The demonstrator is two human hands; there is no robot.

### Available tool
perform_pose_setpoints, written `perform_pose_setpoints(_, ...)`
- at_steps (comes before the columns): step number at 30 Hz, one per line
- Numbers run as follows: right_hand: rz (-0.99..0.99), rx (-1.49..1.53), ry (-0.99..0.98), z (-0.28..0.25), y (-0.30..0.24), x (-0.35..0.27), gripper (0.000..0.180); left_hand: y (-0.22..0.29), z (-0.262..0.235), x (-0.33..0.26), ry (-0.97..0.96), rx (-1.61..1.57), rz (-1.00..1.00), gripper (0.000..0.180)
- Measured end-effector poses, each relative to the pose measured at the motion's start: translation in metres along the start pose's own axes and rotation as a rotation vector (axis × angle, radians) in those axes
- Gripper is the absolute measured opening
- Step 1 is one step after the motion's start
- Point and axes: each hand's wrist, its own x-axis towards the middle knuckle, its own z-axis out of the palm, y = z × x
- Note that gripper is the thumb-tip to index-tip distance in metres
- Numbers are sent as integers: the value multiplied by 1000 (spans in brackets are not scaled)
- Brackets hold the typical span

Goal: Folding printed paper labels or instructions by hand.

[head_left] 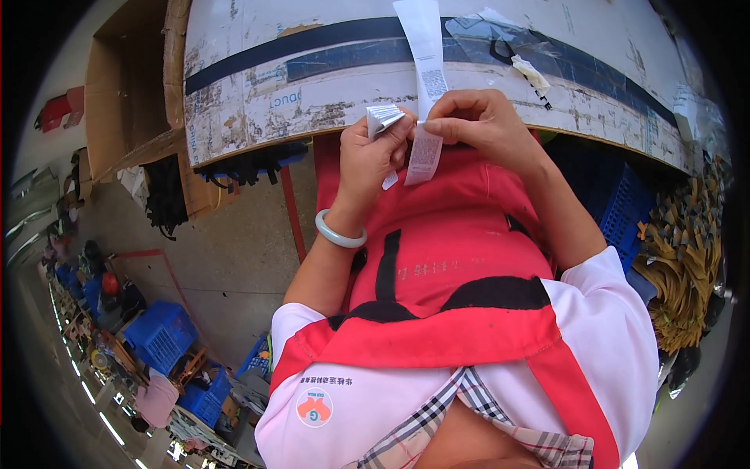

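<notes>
From the head camera, the left hand (367,152) pinches a small folded bundle of labels (384,118) in a closed grip. The right hand (480,121) pinches a long white label strip (426,70) hanging over the tabletop (258,86) edge, just above the red apron (445,234).

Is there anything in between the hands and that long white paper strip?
No. The right hand pinches the white label strip with its fingertips, and the left hand touches it lower down while holding a small folded bunch of labels. Nothing visible sits between.
</notes>
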Motion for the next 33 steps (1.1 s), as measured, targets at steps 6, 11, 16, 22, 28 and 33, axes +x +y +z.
perform_pose_setpoints(6,88,-33,4,13,-2,2,17,-1,-1,0,-255,-98,-260,55)
perform_pose_setpoints(11,86,5,17,4,15,13,19,-10,-2,0,-281,-109,-159,40)
perform_pose_setpoints(16,-332,-786,354,-16,46,55,21,-8,2,3,-219,-276,-139,28)
perform_pose_setpoints(22,-227,-596,307,-11,33,38,16,-7,-4,8,0,-41,-36,19)
perform_pose_setpoints(28,-248,-298,132,4,5,10,12,1,-4,17,37,441,591,16)
perform_pose_setpoints(33,-260,-177,190,-3,7,16,15,7,6,18,143,509,695,15)
